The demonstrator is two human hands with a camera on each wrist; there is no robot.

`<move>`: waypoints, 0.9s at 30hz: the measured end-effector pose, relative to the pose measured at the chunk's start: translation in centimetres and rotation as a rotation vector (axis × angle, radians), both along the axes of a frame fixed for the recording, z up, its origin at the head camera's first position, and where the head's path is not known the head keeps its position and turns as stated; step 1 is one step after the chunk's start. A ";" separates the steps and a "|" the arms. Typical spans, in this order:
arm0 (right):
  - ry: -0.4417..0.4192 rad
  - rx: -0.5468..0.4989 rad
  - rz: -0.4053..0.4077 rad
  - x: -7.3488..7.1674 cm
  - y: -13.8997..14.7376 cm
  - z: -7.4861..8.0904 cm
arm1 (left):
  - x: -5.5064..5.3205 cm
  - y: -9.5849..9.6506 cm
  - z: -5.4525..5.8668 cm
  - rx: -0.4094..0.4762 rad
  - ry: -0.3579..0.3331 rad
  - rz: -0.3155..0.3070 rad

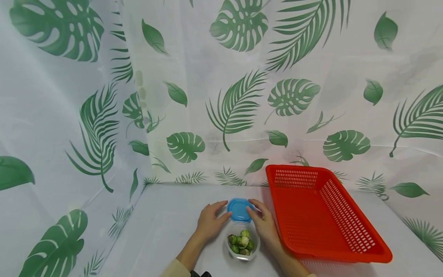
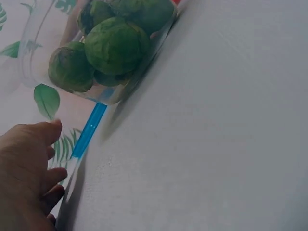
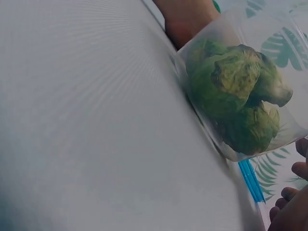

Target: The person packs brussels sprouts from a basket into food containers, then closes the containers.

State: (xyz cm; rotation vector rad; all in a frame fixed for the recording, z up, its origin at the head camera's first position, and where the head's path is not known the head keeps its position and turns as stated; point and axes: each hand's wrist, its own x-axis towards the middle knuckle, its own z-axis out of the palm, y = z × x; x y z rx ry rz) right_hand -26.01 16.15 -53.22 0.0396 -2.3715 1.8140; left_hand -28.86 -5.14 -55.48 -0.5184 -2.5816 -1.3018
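Observation:
A clear plastic tub (image 1: 243,257) holding several Brussels sprouts (image 1: 243,241) stands on the table before me. Just behind it lies its blue lid (image 1: 240,210), flat on the tabletop. My left hand (image 1: 209,221) is at the lid's left side, thumb and fingers spread and relaxed, fingertips close to the edge. On the other side, my right hand (image 1: 263,220) has its fingertips right at the lid's right edge, fingers loosely bent. From the left wrist, the lid (image 2: 90,131) shows edge-on with a gap before the left hand (image 2: 31,168). Neither hand grips anything.
A large red plastic basket (image 1: 311,215) with perforated sides stands to the right, close beside my right forearm. White table cover (image 1: 166,219) spreads around the tub. Behind and to the left hang white sheets printed with green leaves (image 1: 235,111).

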 end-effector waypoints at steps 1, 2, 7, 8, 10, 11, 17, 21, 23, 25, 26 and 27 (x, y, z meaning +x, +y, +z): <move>-0.002 0.006 -0.004 -0.1 0.0 -0.2 | -0.1 0.1 0.0 -0.028 0.013 0.008; 0.002 0.016 -0.009 -0.3 0.1 -0.3 | -0.1 0.2 0.0 -0.050 0.023 0.013; 0.063 0.112 -0.035 -0.7 0.2 -0.9 | 0.0 0.5 0.1 -0.120 0.058 0.028; 0.075 0.145 -0.041 -0.7 0.2 -0.9 | 0.0 0.5 0.1 -0.126 0.063 0.026; 0.094 0.206 -0.048 -0.8 0.2 -1.0 | 0.0 0.5 0.0 -0.145 0.070 0.022; 0.095 0.229 -0.050 -0.8 0.2 -1.0 | 0.0 0.5 0.0 -0.151 0.066 0.019; 0.066 0.339 -0.062 -1.0 0.1 -0.9 | -0.1 0.3 -0.1 -0.196 0.074 0.008; 0.047 0.412 -0.071 -1.0 0.1 -0.9 | 0.0 0.4 0.0 -0.203 0.095 0.007; 0.035 0.425 -0.072 -1.0 0.2 -0.9 | 0.1 0.4 0.1 -0.205 0.089 0.006; 0.032 0.425 -0.073 -1.0 0.2 -0.9 | 0.2 0.4 0.2 -0.202 0.082 0.006; 0.030 0.413 -0.069 -0.9 0.2 -0.9 | 0.2 0.4 0.3 -0.200 0.084 0.006; 0.029 0.401 -0.067 -0.9 0.2 -0.9 | 0.2 0.4 0.3 -0.197 0.086 0.006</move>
